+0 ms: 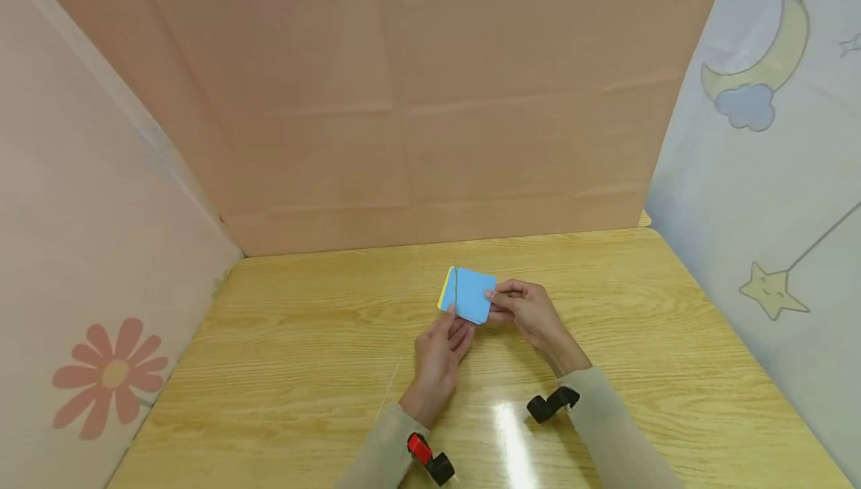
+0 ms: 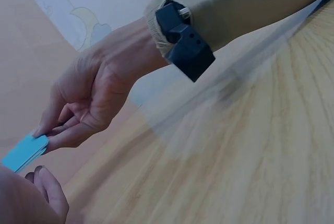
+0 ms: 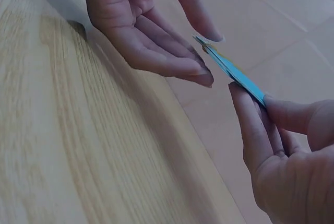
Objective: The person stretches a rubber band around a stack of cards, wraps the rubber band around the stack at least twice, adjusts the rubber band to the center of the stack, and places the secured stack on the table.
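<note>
A small stack of square paper sheets (image 1: 473,296), blue on top with a yellow edge showing at the left, is held above the table. Around its left part runs a thin yellowish-green band (image 1: 457,283). My right hand (image 1: 531,313) pinches the stack's right edge, thumb on top and fingers underneath. My left hand (image 1: 437,358) is at the lower left corner, its thumb touching the stack beside the band. In the right wrist view, the left fingers (image 3: 172,59) extend below the stack with a gap between. The left wrist view shows only the stack's blue end (image 2: 23,152).
The wooden table (image 1: 303,369) lies beneath both hands. A tan paper-like panel (image 1: 403,100) rises behind it, with a flower-printed panel (image 1: 114,280) on the left and a moon-and-star panel (image 1: 760,197) on the right. Black devices (image 1: 553,404) are strapped to both wrists.
</note>
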A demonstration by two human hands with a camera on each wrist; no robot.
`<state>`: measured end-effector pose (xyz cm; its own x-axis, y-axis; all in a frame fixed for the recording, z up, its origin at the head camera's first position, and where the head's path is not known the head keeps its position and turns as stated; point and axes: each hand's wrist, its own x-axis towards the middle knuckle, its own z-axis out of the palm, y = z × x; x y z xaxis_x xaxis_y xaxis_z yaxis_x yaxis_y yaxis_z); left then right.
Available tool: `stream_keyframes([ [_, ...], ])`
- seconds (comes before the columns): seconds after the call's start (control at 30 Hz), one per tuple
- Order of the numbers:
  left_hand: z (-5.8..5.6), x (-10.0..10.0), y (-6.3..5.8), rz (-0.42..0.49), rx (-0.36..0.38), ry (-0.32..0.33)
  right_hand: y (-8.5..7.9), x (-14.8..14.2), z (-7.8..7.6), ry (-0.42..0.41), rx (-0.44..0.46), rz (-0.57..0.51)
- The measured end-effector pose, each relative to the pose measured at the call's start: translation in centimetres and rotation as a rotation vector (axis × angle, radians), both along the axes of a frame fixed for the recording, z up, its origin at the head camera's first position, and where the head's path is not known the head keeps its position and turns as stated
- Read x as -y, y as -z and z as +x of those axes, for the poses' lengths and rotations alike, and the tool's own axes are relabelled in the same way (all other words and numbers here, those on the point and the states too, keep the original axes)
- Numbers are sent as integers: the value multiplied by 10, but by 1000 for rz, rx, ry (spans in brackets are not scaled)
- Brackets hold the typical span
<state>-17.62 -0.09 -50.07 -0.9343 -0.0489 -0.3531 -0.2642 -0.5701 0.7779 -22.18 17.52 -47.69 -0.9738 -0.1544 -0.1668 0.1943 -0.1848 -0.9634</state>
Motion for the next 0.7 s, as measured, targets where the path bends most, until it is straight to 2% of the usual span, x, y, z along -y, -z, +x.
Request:
stream_keyframes([
  [0.33, -1, 7, -1, -34, -30, -2, -1, 0, -1, -12, 8, -20],
  [0.7, -2, -1, -3, -7, -17, -5, -1, 1, -2, 15, 11, -41],
])
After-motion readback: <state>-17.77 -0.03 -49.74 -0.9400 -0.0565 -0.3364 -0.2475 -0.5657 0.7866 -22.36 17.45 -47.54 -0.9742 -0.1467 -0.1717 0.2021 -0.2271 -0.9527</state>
